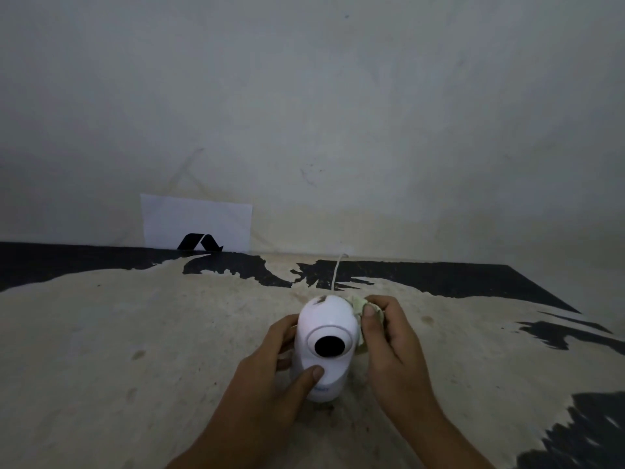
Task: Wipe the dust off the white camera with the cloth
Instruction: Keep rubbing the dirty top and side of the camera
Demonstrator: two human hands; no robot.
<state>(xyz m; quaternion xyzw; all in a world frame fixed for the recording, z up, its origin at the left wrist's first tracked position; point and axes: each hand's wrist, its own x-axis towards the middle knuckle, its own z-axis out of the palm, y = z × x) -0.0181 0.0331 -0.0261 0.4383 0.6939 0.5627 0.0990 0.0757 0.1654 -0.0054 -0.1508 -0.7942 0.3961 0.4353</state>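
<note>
Nearest to the viewer, two bare forearms come up from the bottom edge. The left hand is wrapped around the lower body of the white camera, with the thumb pressed on its front and the fingers closed on its left side. The camera stands upright on the table, a worn surface with pale and black patches, and its dark round lens faces the viewer. The right hand pinches a pale crumpled cloth and presses it against the right upper side of the camera. A thin white cable goes from the camera back toward the wall. Further left, a white paper with a black mark leans against the wall
</note>
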